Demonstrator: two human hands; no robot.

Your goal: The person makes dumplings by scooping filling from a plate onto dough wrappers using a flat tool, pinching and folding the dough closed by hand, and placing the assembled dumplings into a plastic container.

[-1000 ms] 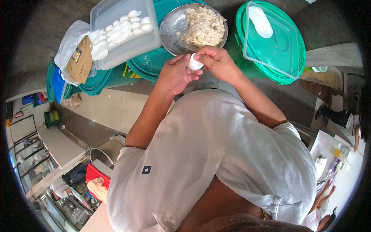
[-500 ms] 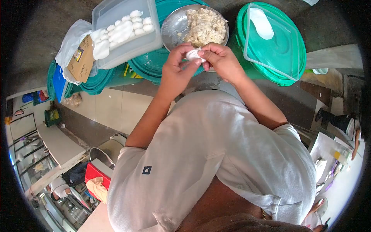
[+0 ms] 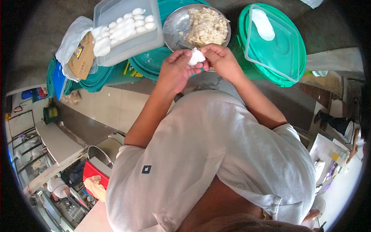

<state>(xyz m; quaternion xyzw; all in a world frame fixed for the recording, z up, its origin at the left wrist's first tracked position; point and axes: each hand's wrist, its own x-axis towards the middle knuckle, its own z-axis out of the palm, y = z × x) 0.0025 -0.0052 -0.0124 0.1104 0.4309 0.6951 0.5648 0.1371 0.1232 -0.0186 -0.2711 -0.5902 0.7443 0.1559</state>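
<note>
A small white dough piece (image 3: 196,57), gathered to a peak on top, is between my two hands. My left hand (image 3: 178,69) cradles it from the left with its thumb and fingers. The fingers of my right hand (image 3: 219,58) pinch its upper right edge. Just beyond my hands is a steel bowl (image 3: 174,31) with a lumpy pale filling (image 3: 207,27). Several rounded white dough pieces (image 3: 125,29) lie in a clear plastic container (image 3: 127,52) at the upper left.
A clear lid (image 3: 284,65) lies on a green-lidded tub (image 3: 247,17) at the right. Left of the container are a plastic bag (image 3: 71,36) and brown cardboard (image 3: 82,58). Other people (image 3: 58,187) (image 3: 349,133) are in the background on both sides.
The dough piece has gone from a smooth round shape to a gathered, peaked one. My left thumb has moved back from its front since half a second ago.
</note>
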